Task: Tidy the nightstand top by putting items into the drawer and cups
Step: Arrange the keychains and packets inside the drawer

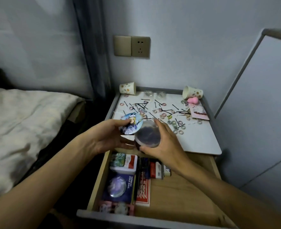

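Note:
My left hand holds a round blue picture badge between thumb and fingers, above the nightstand's front edge. My right hand grips a clear round lidded container with dark contents, right beside the badge. Both hover over the back of the open wooden drawer. On the white nightstand top lie several black hairpins and small coloured hair rings. Two paper cups lie tipped over at the back: one at the left corner, one at the right corner.
A pink sponge and a pink card sit near the right cup. The drawer's left half holds boxes, card packs and a badge packet; its right half shows bare wood. A bed stands left, a cabinet door right.

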The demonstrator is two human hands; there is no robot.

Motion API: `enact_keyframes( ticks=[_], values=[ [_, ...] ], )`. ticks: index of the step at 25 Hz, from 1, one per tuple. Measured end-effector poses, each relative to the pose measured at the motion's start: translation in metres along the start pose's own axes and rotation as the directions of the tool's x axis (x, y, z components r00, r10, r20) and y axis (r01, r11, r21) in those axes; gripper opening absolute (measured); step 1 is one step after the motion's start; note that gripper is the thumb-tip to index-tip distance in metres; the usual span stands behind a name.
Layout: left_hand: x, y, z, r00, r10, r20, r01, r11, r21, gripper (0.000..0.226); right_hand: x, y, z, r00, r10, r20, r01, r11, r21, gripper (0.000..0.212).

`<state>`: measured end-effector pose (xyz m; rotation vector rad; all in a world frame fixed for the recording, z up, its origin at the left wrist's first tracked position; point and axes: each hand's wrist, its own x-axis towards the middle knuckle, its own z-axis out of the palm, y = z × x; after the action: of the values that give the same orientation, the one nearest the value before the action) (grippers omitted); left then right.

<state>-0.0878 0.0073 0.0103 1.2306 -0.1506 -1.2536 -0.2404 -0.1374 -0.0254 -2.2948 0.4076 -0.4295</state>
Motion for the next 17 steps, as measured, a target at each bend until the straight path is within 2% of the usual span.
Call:
enact_keyframes(
  ticks=[3,5,8,13,17],
  values=[
    [-0.018,-0.015,-0.033,0.984,0.027,-0.174,-0.023,0.999,0.028,0.031,-0.017,-0.003,0.040,0.982,0.044,0.185,-0.044,0.999,-0.007,0.103],
    [-0.023,-0.023,-0.055,0.957,0.073,-0.281,-0.083,0.996,-0.024,0.033,-0.025,0.003,0.070,0.946,0.049,0.322,-0.044,0.999,-0.023,0.095],
    [-0.027,-0.033,-0.077,0.935,0.111,-0.336,-0.140,0.988,-0.065,0.037,-0.029,0.016,0.109,0.892,0.050,0.449,-0.032,0.998,-0.047,0.093],
    [-0.019,-0.035,-0.081,0.907,0.202,-0.370,-0.139,0.972,0.190,0.031,-0.029,0.031,0.145,0.874,0.015,0.485,0.027,0.997,-0.079,0.090],
    [-0.015,-0.034,-0.084,0.913,0.202,-0.356,-0.110,0.959,0.262,0.028,-0.029,0.032,0.152,0.872,-0.009,0.490,0.056,0.995,-0.082,0.102]
  ],
)
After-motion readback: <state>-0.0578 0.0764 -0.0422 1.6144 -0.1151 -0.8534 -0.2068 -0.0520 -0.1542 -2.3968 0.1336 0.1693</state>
